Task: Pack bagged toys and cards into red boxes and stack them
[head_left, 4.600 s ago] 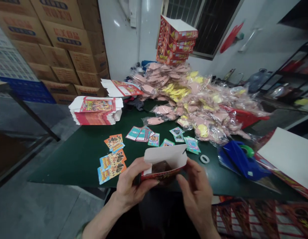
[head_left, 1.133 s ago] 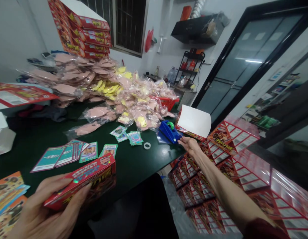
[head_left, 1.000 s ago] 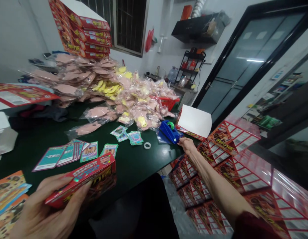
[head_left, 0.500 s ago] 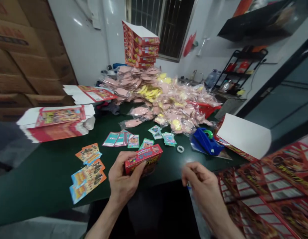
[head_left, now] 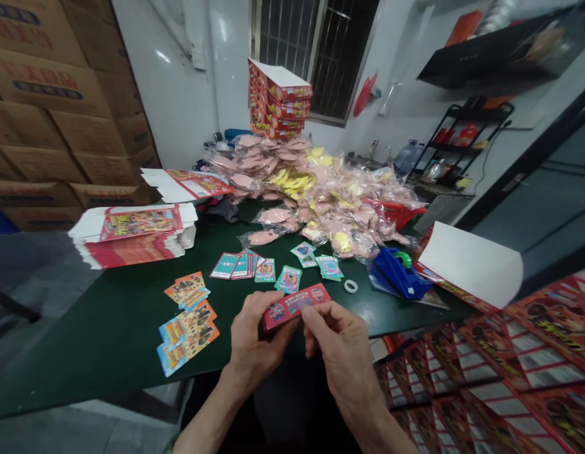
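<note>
A small red printed box [head_left: 296, 304] is held over the table's front edge, its long narrow side facing up. My left hand [head_left: 260, 334] is wrapped round the box's left end. At the right part of the box is my right hand [head_left: 337, 334], thumb and fingers pinched together by its near edge; whether anything small is between them is hidden. Just beyond the box lie green-edged cards [head_left: 289, 279] and teal cards [head_left: 233, 265]. Orange and blue cards [head_left: 190, 334] lie to the left. A white tape ring [head_left: 350, 286] is to the right.
A blue tape dispenser [head_left: 400, 274] stands at right. Bagged pink and yellow pieces [head_left: 292, 183] are heaped at the back, near stacked red boxes [head_left: 277, 104]. Flat cartons [head_left: 135, 233] lie left. Red display boxes [head_left: 486, 372] fill the lower right.
My right hand has moved left from beyond the table's front edge to the box. The box's printed narrow side has turned upward. The camera view has shifted slightly.
</note>
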The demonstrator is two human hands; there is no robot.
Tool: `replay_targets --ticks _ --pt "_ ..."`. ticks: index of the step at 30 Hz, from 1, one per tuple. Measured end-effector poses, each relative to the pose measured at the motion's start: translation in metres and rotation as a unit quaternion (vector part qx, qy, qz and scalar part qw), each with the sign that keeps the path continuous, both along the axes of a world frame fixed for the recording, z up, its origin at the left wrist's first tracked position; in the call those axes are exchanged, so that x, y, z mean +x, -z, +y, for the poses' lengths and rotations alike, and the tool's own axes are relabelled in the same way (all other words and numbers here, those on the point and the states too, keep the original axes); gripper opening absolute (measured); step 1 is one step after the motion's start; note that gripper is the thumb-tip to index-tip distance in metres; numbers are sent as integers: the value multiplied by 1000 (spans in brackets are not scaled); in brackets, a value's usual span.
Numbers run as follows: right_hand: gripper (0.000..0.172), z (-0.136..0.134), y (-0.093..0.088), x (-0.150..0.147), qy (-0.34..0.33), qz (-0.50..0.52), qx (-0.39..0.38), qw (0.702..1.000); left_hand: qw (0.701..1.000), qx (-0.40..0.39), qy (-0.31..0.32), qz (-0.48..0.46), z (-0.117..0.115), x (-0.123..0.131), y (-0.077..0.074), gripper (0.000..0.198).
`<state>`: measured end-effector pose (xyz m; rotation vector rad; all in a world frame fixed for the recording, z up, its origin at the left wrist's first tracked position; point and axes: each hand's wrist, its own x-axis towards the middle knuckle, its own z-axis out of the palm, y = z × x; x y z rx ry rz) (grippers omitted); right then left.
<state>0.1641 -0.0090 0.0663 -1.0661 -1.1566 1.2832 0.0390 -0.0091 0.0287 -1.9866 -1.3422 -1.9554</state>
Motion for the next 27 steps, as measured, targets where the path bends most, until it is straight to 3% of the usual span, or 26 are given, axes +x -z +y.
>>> replay_targets --ticks 9,13,16,19,21,22,24,27 --pt "36 6 4 -7 -13 67 -19 998 983 -45 95 152 8 -20 -15 41" --pt "37 12 25 -20 5 96 -40 995 978 -84 145 124 12 -23 -26 35" --pt "40 13 54 -23 -3 63 -89 994 991 -57 105 62 19 -19 -28 23" --pt "29 12 70 -5 47 -53 -44 997 998 -40 43 35 23 -17 -27 17" --pt "23 14 62 18 99 -136 43 985 996 -58 40 63 22 -17 -27 21" --pt "34 16 52 31 102 -178 97 974 992 -73 53 91 21 -17 -28 24" --pt "56 20 25 54 28 -282 211 935 979 -97 101 148 19 -14 -30 33" --pt "51 27 -19 83 -148 -433 320 829 953 -117 195 200 17 -1 -33 43"
